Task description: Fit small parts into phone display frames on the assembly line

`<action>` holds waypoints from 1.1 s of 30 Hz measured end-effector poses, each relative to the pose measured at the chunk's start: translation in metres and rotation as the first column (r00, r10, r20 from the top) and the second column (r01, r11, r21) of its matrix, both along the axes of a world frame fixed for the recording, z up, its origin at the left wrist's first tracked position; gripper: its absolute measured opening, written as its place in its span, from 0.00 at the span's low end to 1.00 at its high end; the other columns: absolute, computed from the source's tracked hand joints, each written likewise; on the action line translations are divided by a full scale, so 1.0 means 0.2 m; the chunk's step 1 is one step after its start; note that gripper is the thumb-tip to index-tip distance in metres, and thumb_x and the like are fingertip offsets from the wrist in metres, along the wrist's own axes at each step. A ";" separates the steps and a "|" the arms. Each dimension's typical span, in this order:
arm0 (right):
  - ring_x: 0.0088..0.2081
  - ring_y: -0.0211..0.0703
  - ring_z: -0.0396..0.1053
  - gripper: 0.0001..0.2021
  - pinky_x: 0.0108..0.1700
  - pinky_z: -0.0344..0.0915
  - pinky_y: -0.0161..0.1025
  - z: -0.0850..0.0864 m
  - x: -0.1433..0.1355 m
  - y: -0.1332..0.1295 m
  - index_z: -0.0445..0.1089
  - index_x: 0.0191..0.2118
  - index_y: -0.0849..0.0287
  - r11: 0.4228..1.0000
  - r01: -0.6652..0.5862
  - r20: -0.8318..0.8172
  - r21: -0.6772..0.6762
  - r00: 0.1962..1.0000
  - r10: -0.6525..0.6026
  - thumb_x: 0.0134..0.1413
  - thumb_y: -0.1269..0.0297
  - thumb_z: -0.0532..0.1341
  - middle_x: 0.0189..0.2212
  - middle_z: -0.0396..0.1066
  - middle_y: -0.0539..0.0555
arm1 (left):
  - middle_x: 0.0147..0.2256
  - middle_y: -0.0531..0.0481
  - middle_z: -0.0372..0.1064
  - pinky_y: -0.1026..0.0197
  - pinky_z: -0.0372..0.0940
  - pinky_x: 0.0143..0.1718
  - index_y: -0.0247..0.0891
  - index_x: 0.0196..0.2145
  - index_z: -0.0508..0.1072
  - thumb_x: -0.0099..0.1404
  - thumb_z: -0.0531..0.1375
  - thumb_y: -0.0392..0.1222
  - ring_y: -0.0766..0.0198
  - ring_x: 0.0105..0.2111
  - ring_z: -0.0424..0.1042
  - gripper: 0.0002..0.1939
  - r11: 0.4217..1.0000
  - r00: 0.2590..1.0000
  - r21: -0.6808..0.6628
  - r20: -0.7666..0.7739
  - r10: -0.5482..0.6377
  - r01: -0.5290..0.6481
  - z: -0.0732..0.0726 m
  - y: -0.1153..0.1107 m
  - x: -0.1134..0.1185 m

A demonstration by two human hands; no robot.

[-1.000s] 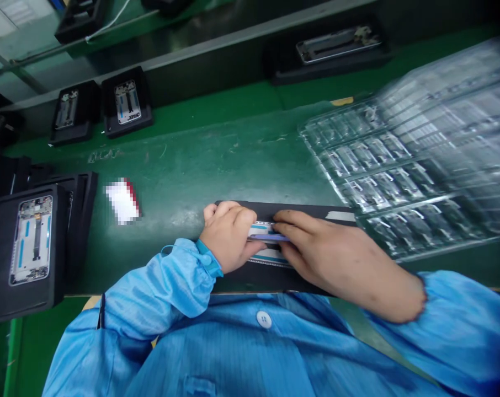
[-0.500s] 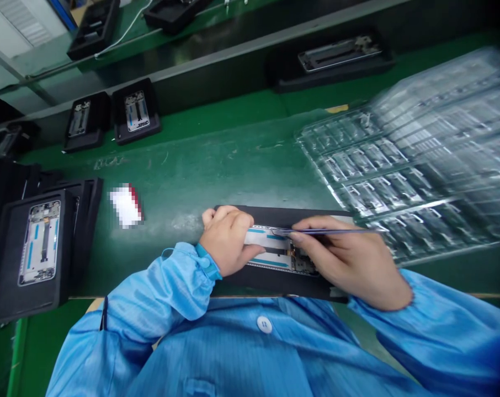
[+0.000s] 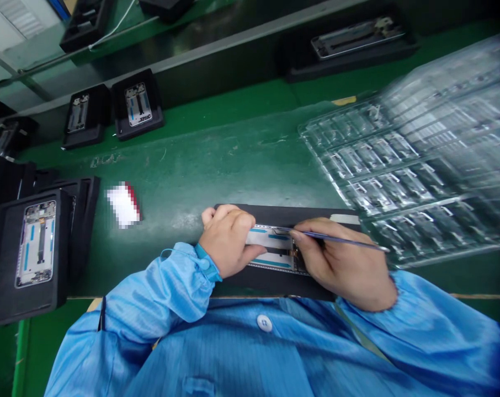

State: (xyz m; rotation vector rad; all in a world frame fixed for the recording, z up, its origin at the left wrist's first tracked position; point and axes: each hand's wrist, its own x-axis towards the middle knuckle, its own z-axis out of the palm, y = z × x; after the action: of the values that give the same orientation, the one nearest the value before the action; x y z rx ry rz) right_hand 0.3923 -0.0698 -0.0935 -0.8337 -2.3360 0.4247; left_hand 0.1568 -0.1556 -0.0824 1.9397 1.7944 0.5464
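Pinches tweezers (image 3: 349, 241) in the right hand (image 3: 341, 262), pointing left over the phone frame (image 3: 261, 239) beneath. Lays the left hand (image 3: 225, 240), half curled, across the frame's left end; cannot tell whether gripping it. Has the frame in a black tray (image 3: 275, 214), between and partly under both hands. Shows, to the right, a clear plastic tray (image 3: 328, 179) with many compartments, too blurred to read; leftward, stacked trays (image 3: 1, 264) with another phone frame (image 3: 47, 234) in the top one.

Pixelated white-and-red item (image 3: 123, 205), clear trays (image 3: 432, 205), white cable (image 3: 116, 27)
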 end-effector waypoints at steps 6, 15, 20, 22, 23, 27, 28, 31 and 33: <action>0.34 0.45 0.82 0.06 0.36 0.76 0.42 0.01 -0.02 -0.01 0.72 0.48 0.51 0.998 -0.045 -0.077 0.040 0.996 0.048 0.72 0.70 0.65 0.37 0.83 0.51 | 0.55 0.42 0.82 0.40 0.57 0.58 0.41 0.51 0.74 0.68 0.76 0.50 0.43 0.61 0.72 0.21 1.000 1.000 0.011 0.003 -0.004 0.004 0.00 0.00 0.00; 0.34 0.46 0.83 0.04 0.37 0.78 0.42 0.02 -0.04 0.02 0.74 0.47 0.52 0.994 -0.110 -0.041 0.020 0.993 0.111 0.73 0.69 0.64 0.38 0.84 0.53 | 0.55 0.42 0.81 0.40 0.57 0.57 0.42 0.52 0.73 0.68 0.76 0.51 0.43 0.62 0.72 0.22 1.000 1.000 0.009 0.001 -0.003 0.003 0.00 0.00 0.00; 0.38 0.46 0.84 0.12 0.43 0.80 0.42 -0.02 -0.03 0.00 0.73 0.53 0.52 0.977 -0.187 -0.023 0.104 0.981 0.190 0.68 0.74 0.66 0.42 0.85 0.54 | 0.55 0.42 0.81 0.40 0.57 0.57 0.43 0.51 0.73 0.69 0.75 0.52 0.43 0.61 0.72 0.21 1.000 1.000 -0.006 0.003 -0.002 0.002 0.00 0.00 0.00; 0.38 0.47 0.84 0.14 0.42 0.80 0.42 -0.02 -0.03 -0.01 0.72 0.54 0.52 0.976 -0.181 -0.025 0.125 0.982 0.185 0.67 0.75 0.66 0.42 0.84 0.54 | 0.55 0.42 0.81 0.40 0.57 0.57 0.43 0.50 0.73 0.69 0.75 0.52 0.43 0.61 0.72 0.21 1.000 1.000 -0.006 0.002 -0.002 0.002 0.00 0.00 0.00; 0.38 0.47 0.83 0.14 0.41 0.80 0.42 -0.02 -0.03 -0.01 0.72 0.53 0.53 0.977 -0.170 -0.024 0.131 0.984 0.174 0.68 0.75 0.66 0.41 0.84 0.54 | 0.55 0.42 0.81 0.40 0.57 0.57 0.43 0.50 0.73 0.69 0.75 0.53 0.43 0.61 0.72 0.21 1.000 1.000 -0.007 0.001 -0.003 0.003 0.00 0.00 0.00; 0.35 0.46 0.81 0.05 0.39 0.78 0.42 -0.01 -0.04 0.02 0.72 0.47 0.54 0.987 -0.114 -0.002 0.112 0.993 0.115 0.72 0.71 0.64 0.37 0.82 0.53 | 0.54 0.43 0.81 0.41 0.56 0.56 0.42 0.49 0.73 0.68 0.76 0.53 0.44 0.61 0.71 0.22 1.000 1.000 -0.004 0.000 -0.001 0.001 0.00 0.01 0.00; 0.34 0.46 0.81 0.03 0.38 0.77 0.42 -0.01 -0.04 0.02 0.72 0.46 0.54 0.990 -0.105 0.004 0.097 0.994 0.105 0.72 0.70 0.63 0.36 0.82 0.53 | 0.54 0.44 0.81 0.41 0.56 0.56 0.42 0.49 0.73 0.68 0.76 0.54 0.44 0.61 0.71 0.22 1.000 1.000 -0.003 0.002 -0.001 0.001 0.00 0.01 0.00; 0.33 0.47 0.81 0.02 0.36 0.76 0.43 -0.02 -0.03 0.05 0.74 0.44 0.53 0.995 -0.084 0.021 0.050 0.996 0.083 0.72 0.67 0.63 0.35 0.82 0.53 | 0.54 0.44 0.81 0.41 0.56 0.57 0.42 0.49 0.73 0.68 0.76 0.54 0.44 0.61 0.71 0.23 1.000 1.000 -0.012 0.012 0.001 -0.001 -0.01 0.01 0.01; 0.33 0.47 0.80 0.02 0.36 0.75 0.43 -0.02 -0.02 0.06 0.74 0.44 0.52 0.997 -0.074 0.037 0.032 0.997 0.072 0.72 0.65 0.63 0.35 0.82 0.53 | 0.54 0.44 0.81 0.41 0.56 0.57 0.43 0.49 0.72 0.68 0.76 0.54 0.44 0.61 0.71 0.22 1.000 1.000 -0.022 0.020 0.002 -0.002 -0.01 0.01 0.01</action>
State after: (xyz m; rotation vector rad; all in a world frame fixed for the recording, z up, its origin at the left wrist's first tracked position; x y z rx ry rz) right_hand 0.3884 -0.0580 -0.0971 -0.7478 -2.4061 0.4028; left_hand 0.1584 -0.1539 -0.0839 1.9114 1.7826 0.5421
